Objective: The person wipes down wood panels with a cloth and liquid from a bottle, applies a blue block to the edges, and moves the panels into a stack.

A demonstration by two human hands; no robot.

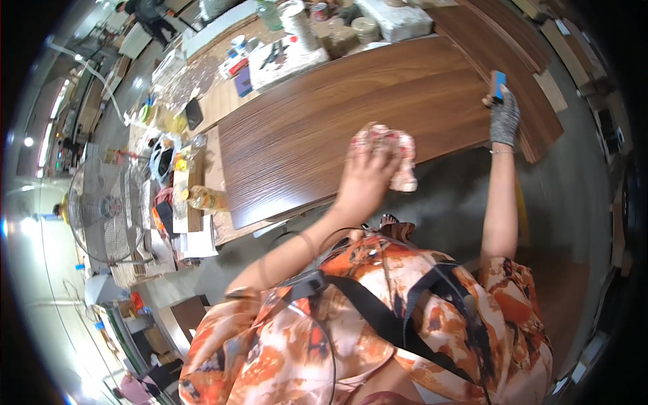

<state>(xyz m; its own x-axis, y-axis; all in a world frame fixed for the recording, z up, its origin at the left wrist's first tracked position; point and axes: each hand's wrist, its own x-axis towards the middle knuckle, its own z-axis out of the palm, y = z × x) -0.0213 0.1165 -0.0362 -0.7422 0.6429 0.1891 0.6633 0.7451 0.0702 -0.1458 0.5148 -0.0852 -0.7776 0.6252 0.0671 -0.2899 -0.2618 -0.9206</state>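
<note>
A large dark brown wood-grain panel (304, 128) lies flat across the workbench in front of me. My left hand (371, 162), bare, presses a crumpled red-and-white cloth (406, 165) onto the panel near its front edge, fingers bent over the fabric. Over at the panel's right end, my right hand (505, 121) wears a grey knit glove with the fingertips uncovered. It grips a small blue block-shaped tool (498, 85); the tool's exact kind I cannot make out. More brown boards (520, 74) lie beside and under that hand.
Along the bench's far side stand a white stained block (287, 66), a white container (297, 23) and a tape roll (365, 30). Bottles (206, 198), a phone (194, 114) and a plastic bag (164, 158) crowd the left end, near a caged fan (104, 206). Another person (150, 15) stands far left.
</note>
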